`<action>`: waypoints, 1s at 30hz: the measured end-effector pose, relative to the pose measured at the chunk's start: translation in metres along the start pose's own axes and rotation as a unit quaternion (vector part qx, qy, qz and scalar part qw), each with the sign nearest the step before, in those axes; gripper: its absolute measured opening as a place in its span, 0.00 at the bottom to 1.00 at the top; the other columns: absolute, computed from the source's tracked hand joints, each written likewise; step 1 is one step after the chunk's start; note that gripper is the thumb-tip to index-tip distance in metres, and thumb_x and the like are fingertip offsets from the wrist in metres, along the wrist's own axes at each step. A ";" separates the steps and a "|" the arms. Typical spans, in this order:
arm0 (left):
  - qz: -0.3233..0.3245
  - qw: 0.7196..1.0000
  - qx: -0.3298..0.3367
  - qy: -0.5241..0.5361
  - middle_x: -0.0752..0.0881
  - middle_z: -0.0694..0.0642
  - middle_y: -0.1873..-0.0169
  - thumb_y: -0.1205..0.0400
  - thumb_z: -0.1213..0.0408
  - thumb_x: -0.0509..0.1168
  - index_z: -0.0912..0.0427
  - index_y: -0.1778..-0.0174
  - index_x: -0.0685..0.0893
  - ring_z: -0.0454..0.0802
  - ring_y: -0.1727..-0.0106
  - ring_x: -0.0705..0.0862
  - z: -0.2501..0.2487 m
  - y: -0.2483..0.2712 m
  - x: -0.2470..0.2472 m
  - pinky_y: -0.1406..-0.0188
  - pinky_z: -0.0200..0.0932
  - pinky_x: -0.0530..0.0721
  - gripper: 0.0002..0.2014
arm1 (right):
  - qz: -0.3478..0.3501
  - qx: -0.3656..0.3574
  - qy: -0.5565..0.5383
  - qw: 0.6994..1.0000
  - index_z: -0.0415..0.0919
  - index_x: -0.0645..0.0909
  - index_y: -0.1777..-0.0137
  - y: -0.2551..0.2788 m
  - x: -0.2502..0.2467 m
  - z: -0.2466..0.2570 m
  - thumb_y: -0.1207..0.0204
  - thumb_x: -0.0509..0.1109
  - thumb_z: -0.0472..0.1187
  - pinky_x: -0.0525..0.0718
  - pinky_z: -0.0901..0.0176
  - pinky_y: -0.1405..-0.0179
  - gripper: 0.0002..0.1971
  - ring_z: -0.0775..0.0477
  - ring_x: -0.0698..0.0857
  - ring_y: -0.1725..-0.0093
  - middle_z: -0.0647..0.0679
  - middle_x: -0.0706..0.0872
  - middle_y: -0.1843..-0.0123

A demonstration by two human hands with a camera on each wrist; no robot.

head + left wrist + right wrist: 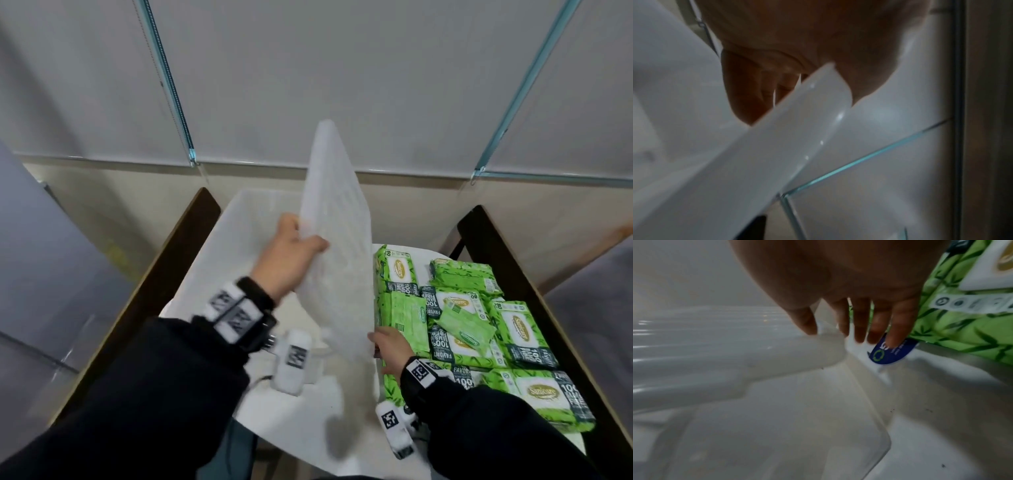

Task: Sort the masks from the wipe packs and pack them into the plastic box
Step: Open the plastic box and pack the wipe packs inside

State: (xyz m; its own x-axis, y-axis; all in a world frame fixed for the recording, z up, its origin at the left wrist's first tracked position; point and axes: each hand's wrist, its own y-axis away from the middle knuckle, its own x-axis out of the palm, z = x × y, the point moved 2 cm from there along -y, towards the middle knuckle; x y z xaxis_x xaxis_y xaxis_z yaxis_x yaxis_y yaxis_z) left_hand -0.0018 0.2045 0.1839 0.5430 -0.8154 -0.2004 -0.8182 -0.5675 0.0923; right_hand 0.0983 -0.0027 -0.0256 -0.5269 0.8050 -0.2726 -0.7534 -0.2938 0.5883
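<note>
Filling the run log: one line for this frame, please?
phase: opening box | left hand: grips lid, tilted up | right hand: at lid's near edge | plastic box: open | wipe packs: unsorted

Translucent plastic lid (337, 246), seemingly glossy.
</note>
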 end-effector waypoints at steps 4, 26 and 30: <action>0.021 0.989 -0.020 -0.146 0.83 0.52 0.53 0.18 0.55 0.65 0.55 0.40 0.68 0.55 0.52 0.85 0.036 0.003 0.062 0.49 0.54 0.85 0.16 | -0.030 -0.064 -0.037 0.997 0.49 0.73 0.18 -0.003 -0.001 0.009 0.18 0.71 0.56 0.75 0.41 0.24 0.30 0.39 0.76 0.23 0.44 0.75 0.19; 0.162 0.971 -0.177 -0.010 0.90 0.46 0.41 0.16 0.56 0.63 0.34 0.30 0.79 0.56 0.44 0.92 0.114 0.017 0.066 0.48 0.63 0.92 0.19 | 0.097 -0.047 -0.111 0.988 0.74 0.71 0.24 -0.004 0.018 0.033 0.25 0.73 0.68 0.65 0.26 0.25 0.29 0.40 0.65 0.15 0.58 0.71 0.19; 0.154 0.971 -0.185 -0.009 0.91 0.47 0.43 0.17 0.58 0.62 0.35 0.30 0.79 0.59 0.42 0.91 0.116 0.011 0.068 0.47 0.60 0.93 0.20 | 0.108 -0.047 -0.100 0.988 0.71 0.70 0.20 -0.003 0.014 0.029 0.24 0.74 0.65 0.65 0.27 0.24 0.32 0.39 0.65 0.15 0.54 0.69 0.16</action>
State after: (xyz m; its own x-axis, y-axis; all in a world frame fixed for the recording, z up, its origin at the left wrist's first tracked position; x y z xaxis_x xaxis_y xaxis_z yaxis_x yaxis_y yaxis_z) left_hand 0.0041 0.1554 0.0578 0.2765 -0.9529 -0.1242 -0.8159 -0.3011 0.4936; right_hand 0.1044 0.0244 -0.0086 -0.5983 0.8011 0.0123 -0.6700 -0.5086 0.5408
